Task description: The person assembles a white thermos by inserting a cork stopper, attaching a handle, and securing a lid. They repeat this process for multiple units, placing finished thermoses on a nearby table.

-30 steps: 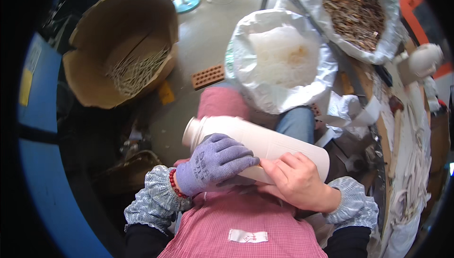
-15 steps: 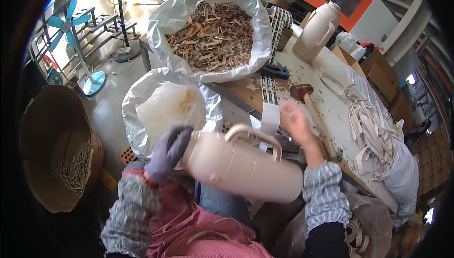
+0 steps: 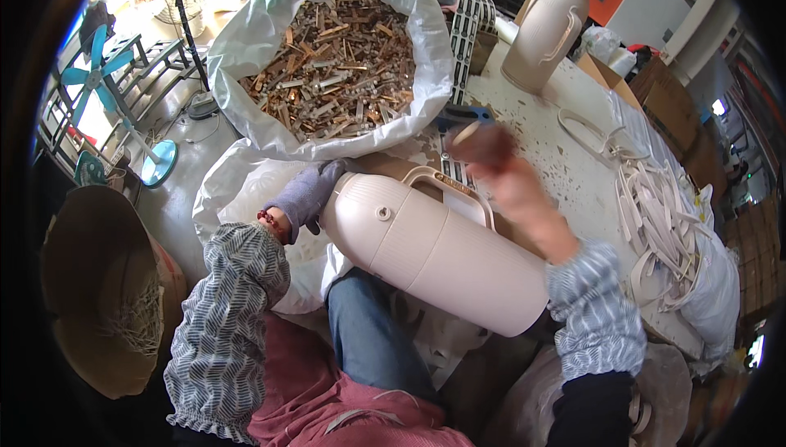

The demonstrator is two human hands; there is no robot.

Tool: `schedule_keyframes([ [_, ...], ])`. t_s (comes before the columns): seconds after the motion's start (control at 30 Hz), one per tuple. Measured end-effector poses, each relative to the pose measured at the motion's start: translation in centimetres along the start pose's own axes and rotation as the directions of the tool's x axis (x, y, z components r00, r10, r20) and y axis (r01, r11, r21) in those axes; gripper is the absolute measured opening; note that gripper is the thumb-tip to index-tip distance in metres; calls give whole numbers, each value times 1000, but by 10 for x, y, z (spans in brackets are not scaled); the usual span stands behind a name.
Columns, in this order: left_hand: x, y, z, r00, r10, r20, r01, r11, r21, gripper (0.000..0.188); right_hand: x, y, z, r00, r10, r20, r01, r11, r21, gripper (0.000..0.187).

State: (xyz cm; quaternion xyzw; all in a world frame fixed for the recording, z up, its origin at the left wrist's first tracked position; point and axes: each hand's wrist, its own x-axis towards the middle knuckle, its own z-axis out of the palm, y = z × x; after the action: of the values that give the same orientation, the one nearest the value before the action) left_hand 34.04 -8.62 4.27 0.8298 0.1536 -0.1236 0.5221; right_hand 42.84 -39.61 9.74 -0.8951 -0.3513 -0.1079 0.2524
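Observation:
A pale pink thermos flask body (image 3: 442, 255) lies on its side in front of me, its looped handle facing up and its wide base toward the lower right. My left hand (image 3: 301, 195), in a grey-purple glove, grips its narrow end; the fingertips are partly hidden. Above the flask handle, my bare right hand (image 3: 524, 193) is closed on a mallet, smeared by motion. The mallet's reddish-brown head (image 3: 491, 151) shows beyond the fingers. Just past it, a black slotted strip (image 3: 455, 148) with a blue tool (image 3: 467, 114) lies along the table edge.
A white sack of brown scraps (image 3: 327, 70) stands ahead, with a lower sack of translucent pieces (image 3: 246, 189) beside it. On the worktable (image 3: 536, 132) are another upright flask (image 3: 544, 33) and a heap of pale strips (image 3: 655, 218). A cardboard drum (image 3: 98, 267) stands left.
My right hand has picked the mallet up off the table and raised it. The flask has swung slightly, its narrow end moving up and away, and my left hand has gone with it.

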Motion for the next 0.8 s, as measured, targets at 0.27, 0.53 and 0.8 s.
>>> schedule_keyframes([
  [0.27,-10,15,-6,999,-49,-8,48,997,-68,43,-19,6,-6,956,156,247,-138,986,-89,50],
  [0.53,8,-70,-40,919,393,-42,-371,894,251,47,-85,21,-39,953,90,-289,-53,990,132,40],
  [0.8,-17,-162,-7,977,205,-52,-195,777,-598,52,-523,113,-134,238,562,-792,-852,513,108,22],
])
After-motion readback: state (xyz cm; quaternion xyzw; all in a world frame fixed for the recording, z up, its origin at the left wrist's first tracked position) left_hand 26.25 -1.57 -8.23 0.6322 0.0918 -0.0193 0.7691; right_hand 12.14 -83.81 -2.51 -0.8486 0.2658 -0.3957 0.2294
